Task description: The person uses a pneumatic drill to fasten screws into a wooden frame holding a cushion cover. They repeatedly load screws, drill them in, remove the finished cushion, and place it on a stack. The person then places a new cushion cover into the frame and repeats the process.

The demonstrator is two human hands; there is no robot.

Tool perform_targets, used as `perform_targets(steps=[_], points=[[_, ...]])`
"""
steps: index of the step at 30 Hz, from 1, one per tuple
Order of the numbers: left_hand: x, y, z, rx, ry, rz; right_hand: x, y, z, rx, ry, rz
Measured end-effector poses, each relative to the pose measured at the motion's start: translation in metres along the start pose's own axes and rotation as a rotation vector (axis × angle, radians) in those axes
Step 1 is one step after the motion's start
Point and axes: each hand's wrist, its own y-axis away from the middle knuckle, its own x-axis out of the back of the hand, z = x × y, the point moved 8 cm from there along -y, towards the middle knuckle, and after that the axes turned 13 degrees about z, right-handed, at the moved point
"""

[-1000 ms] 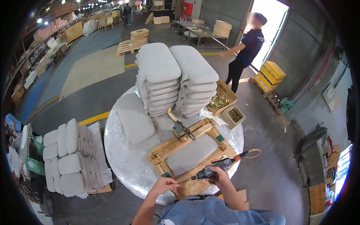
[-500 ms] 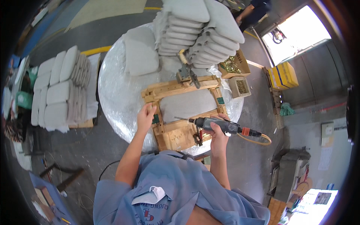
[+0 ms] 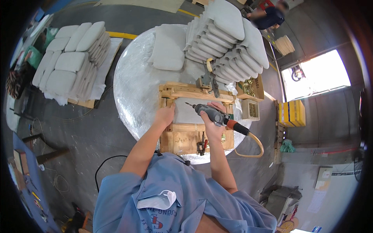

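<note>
My right hand grips a dark pneumatic drill with an orange collar and a yellowish air hose. Its bit points left, over a grey padded panel lying inside a wooden jig. On the jig's left rail rests my left hand, fingers closed; anything pinched in them is hidden. A toggle clamp with a yellow grip stands at the jig's far rail. Closer to me, a smaller clamp with a red part sits on the near board.
Tall stacks of grey pads and a single pad occupy the far side of the plastic-wrapped round table. Right of the jig are a cardboard box of brass-coloured hardware and a small box. More pads stand left; another person is far right.
The drill has swung from beside the jig's near right to above the panel, its bit angled up-left. My left hand has shifted onto the left rail. The whole view has turned slightly.
</note>
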Motion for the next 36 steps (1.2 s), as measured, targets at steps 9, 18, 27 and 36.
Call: perform_targets(steps=[9, 18, 27, 36], points=[[-0.015, -0.011, 0.005, -0.121, -0.147, -0.037, -0.047, -0.006, 0.034, -0.071, -0.028, -0.058], [-0.015, -0.011, 0.014, -0.138, -0.187, -0.071, -0.071, -0.010, 0.066, -0.162, -0.005, -0.062], [-0.022, -0.013, 0.011, -0.180, -0.197, -0.078, -0.081, -0.018, 0.079, -0.087, 0.052, -0.070], [-0.023, -0.014, 0.007, -0.195, -0.161, -0.039, -0.095, -0.011, 0.059, 0.043, 0.044, -0.040]])
